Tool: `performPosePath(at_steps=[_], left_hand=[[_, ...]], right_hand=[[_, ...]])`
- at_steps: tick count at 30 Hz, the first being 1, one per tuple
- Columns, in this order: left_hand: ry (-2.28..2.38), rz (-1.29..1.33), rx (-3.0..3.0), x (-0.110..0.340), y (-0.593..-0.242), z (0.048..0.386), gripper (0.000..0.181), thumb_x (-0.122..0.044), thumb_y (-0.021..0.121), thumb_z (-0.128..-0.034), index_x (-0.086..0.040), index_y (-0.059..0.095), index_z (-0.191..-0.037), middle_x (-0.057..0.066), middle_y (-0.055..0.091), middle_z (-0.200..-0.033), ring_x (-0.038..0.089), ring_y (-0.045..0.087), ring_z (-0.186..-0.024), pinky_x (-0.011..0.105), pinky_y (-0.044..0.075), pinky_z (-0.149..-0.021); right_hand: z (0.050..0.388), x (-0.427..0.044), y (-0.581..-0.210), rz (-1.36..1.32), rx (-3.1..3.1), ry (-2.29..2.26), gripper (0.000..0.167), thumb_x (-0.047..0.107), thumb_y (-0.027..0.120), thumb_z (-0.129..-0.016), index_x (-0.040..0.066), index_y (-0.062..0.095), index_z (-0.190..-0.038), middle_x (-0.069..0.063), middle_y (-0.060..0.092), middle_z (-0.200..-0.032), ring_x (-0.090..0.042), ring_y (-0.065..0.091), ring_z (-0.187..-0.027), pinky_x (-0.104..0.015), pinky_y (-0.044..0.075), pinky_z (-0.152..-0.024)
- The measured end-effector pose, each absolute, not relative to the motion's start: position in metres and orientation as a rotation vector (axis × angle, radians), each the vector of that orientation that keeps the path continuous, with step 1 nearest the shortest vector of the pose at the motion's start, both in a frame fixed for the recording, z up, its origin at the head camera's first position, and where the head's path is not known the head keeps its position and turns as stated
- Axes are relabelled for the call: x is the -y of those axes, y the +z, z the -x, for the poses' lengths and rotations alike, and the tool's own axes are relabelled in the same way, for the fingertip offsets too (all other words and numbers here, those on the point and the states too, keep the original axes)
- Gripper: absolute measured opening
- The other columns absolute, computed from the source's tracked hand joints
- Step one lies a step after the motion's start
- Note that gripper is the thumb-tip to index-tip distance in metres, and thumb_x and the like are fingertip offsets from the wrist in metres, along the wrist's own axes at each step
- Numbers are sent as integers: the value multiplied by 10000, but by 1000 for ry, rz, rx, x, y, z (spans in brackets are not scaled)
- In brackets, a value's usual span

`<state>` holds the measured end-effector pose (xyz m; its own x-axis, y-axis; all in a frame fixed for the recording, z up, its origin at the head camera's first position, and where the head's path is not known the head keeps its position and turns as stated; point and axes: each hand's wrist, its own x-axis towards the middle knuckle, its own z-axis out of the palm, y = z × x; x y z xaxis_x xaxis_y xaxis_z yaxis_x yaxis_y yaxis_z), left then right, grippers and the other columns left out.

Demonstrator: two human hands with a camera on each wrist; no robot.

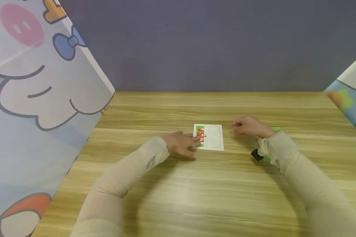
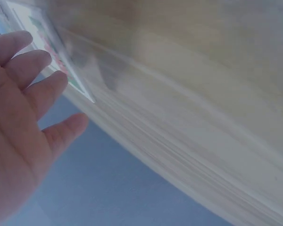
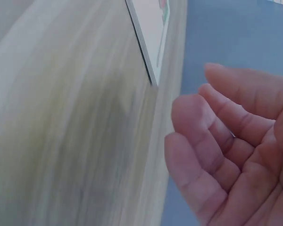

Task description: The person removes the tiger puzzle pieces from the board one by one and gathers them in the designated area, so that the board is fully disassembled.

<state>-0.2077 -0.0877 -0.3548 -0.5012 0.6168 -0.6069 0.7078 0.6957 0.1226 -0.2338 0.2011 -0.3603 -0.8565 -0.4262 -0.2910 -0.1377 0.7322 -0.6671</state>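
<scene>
A white-framed square board (image 1: 214, 137) lies on the wooden table, with an orange animal picture on a green strip along its left side and a blank white right part. My left hand (image 1: 182, 144) touches the board's left edge, fingers spread; the left wrist view shows the same hand (image 2: 28, 108) beside the board (image 2: 87, 93). To the right of the board, my right hand (image 1: 249, 126) hovers with bent fingers and nothing in them, also in the right wrist view, where the hand (image 3: 236, 146) is near the board's corner (image 3: 153, 77).
Partly under my right wrist lies a green picture piece (image 1: 266, 159), with a black strap (image 1: 256, 155) beside it. A dark grey panel (image 1: 210, 46) rises behind the table (image 1: 178, 197). Cartoon-printed panels (image 1: 47, 85) stand at both sides.
</scene>
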Motion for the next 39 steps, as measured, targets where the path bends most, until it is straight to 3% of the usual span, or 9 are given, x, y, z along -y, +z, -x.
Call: performPosePath(at_steps=[3,5,10,20,34,39], left_hand=[[-171,-1035,-2284,89,-356,207,651,-489,469,-978,-209,258,-1527,-13,115,-1587,225,85,-1456,526,89,-1145],[-174,-1063,-2288,91,-357,206,642,-480,479,-978,-209,273,-1522,-5,123,-1584,231,93,-1455,529,102,-1143],[-198,-1121,-2314,93,-359,204,627,-473,502,-969,-222,311,-1511,-2,145,-1580,217,114,-1453,522,144,-1140],[-197,-1155,-2322,95,-362,201,667,-475,525,-956,-212,285,-1520,9,132,-1585,202,108,-1454,514,157,-1140],[-177,-1198,-2297,92,-372,203,707,-455,544,-950,-221,226,-1537,-3,108,-1589,168,83,-1454,542,157,-1131],[-197,-1196,-2287,88,-373,205,690,-464,531,-957,-218,241,-1532,-5,111,-1586,166,77,-1454,529,161,-1135]], right_hand=[[240,-191,-365,453,-2535,-904,330,116,611,-921,-99,616,-1170,30,449,-550,-103,385,-513,-261,362,-541],[243,-185,-368,483,-2561,-889,319,122,629,-907,-83,638,-1151,37,519,-627,-99,405,-560,-255,376,-571],[248,-170,-373,556,-2568,-901,286,120,637,-901,-61,666,-1120,-66,633,-873,-145,457,-718,-300,401,-676],[254,-135,-376,587,-2557,-816,309,114,622,-906,-76,652,-1148,-204,657,-1107,-296,608,-981,-406,508,-815],[255,-112,-380,570,-2523,-776,328,112,625,-887,-83,650,-1149,-214,646,-1159,-274,631,-967,-382,520,-838],[256,-110,-381,525,-2507,-780,313,107,628,-881,-71,662,-1136,-189,669,-1118,-195,613,-831,-314,515,-749]])
